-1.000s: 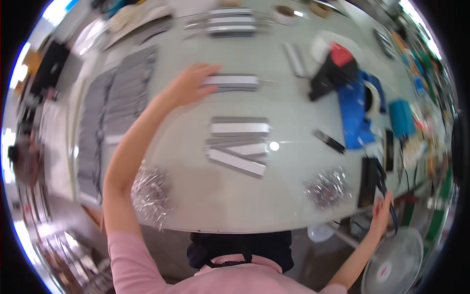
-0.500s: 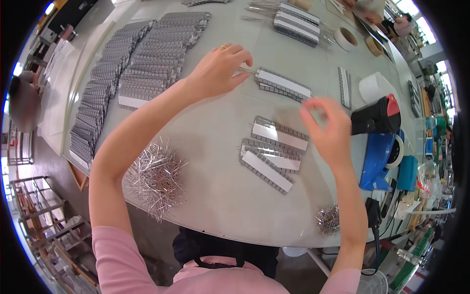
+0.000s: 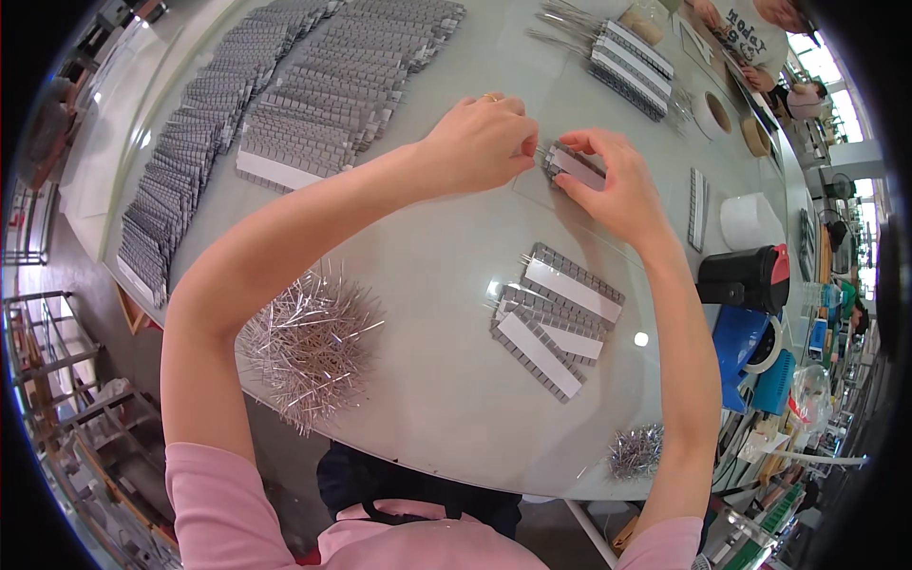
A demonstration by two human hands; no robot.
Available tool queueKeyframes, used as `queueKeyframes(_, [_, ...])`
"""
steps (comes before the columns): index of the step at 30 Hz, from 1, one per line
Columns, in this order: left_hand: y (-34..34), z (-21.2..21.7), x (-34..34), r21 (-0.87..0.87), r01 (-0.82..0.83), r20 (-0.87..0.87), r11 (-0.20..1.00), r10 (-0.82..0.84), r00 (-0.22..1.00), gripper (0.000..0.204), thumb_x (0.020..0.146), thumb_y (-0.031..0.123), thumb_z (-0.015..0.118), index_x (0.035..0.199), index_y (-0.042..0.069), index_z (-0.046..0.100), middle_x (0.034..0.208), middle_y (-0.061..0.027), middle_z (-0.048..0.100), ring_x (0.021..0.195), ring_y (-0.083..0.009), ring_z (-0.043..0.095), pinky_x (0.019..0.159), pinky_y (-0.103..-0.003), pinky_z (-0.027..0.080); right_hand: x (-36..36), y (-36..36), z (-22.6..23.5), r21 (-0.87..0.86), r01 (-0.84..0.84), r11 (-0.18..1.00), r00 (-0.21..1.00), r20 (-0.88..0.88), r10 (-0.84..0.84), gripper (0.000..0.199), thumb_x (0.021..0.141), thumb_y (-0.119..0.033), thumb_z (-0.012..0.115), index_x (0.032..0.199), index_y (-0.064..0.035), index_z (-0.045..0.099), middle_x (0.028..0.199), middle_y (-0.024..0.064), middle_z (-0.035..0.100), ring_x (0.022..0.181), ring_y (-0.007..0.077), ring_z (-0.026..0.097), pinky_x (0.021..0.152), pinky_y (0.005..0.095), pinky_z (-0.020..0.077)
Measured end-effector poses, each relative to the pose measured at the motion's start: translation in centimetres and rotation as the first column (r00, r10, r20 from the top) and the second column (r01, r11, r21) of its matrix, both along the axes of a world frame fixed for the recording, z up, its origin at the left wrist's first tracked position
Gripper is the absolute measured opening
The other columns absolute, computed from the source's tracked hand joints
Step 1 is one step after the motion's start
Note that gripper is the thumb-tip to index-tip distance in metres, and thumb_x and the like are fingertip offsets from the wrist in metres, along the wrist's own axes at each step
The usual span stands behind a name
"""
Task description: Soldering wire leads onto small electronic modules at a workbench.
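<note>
My left hand [image 3: 480, 142] and my right hand [image 3: 613, 185] meet over a grey ribbed strip with a white band [image 3: 573, 167] on the pale table [image 3: 427, 380]. Both hands pinch it from opposite ends, the left fingertips at a thin metal pin sticking out of its left end. Nearer to me lie three similar strips [image 3: 556, 318] side by side. A heap of loose metal pins [image 3: 309, 347] lies by my left forearm. A smaller heap of pins [image 3: 635, 451] sits by my right elbow.
Rows of stacked grey strips [image 3: 285, 104] cover the far left of the table. More strips with pins [image 3: 627, 62] lie at the far edge, with tape rolls [image 3: 712, 114] beside them. A black and red tool [image 3: 746, 277], blue items and clutter stand at right. Another person [image 3: 750, 19] sits across.
The view has tilted down and closer. My right hand came up from below the table edge and joined my left hand on the strip.
</note>
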State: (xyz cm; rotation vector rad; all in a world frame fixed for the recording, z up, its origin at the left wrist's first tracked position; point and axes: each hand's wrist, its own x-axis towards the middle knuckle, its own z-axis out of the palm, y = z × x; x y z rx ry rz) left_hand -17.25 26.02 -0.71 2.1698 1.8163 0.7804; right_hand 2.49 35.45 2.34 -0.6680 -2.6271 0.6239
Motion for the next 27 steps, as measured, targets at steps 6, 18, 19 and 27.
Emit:
queueKeyframes(6, [-0.1,-0.2,0.1,0.067,0.016,-0.125,0.998,-0.007,0.992,0.014,0.088,0.022,0.062,0.085,0.009,0.063,0.095,-0.0081,0.060,0.101,-0.0262,0.056,0.084,-0.041,0.044,-0.3,0.2,0.5,-0.054,-0.014,0.998,0.997,0.069,0.018,0.042,0.073,-0.014,0.074,0.113,-0.0051,0.061,0.102,0.0089,0.063,0.095,0.0232,0.059,0.088,0.0355,0.0462])
queueKeyframes(18, [0.9,0.5,0.2,0.199,0.086,-0.120,0.976,-0.063,0.991,0.013,0.091,0.019,0.059,0.086,0.007,0.058,0.089,-0.0068,0.062,0.095,-0.0245,0.060,0.087,-0.041,0.041,-0.1,0.9,0.2,-0.106,-0.014,0.994,0.999,0.036,0.018,0.048,0.073,-0.015,0.075,0.117,-0.0054,0.059,0.102,0.0073,0.063,0.096,0.0212,0.058,0.088,0.0345,0.0457])
queueKeyframes(19, [0.9,0.7,0.2,0.183,0.091,-0.132,0.979,-0.067,0.989,0.013,0.091,0.019,0.059,0.086,0.007,0.058,0.088,-0.0066,0.062,0.093,-0.0246,0.060,0.087,-0.041,0.040,-0.1,0.9,0.1,-0.124,-0.017,0.992,1.000,0.024,0.020,0.048,0.073,-0.015,0.076,0.117,-0.0054,0.059,0.101,0.0074,0.063,0.096,0.0210,0.058,0.088,0.0346,0.0460])
queueKeyframes(27, [1.0,0.9,0.1,0.173,0.102,-0.134,0.980,-0.079,0.988,0.015,0.092,0.021,0.058,0.086,0.007,0.058,0.084,-0.0057,0.062,0.089,-0.0246,0.062,0.089,-0.041,0.040,-0.2,1.0,-0.4,-0.061,-0.072,0.996,0.997,-0.023,0.071,0.046,0.071,-0.015,0.073,0.114,-0.0063,0.059,0.093,0.0101,0.064,0.092,0.0256,0.060,0.082,0.0369,0.0500])
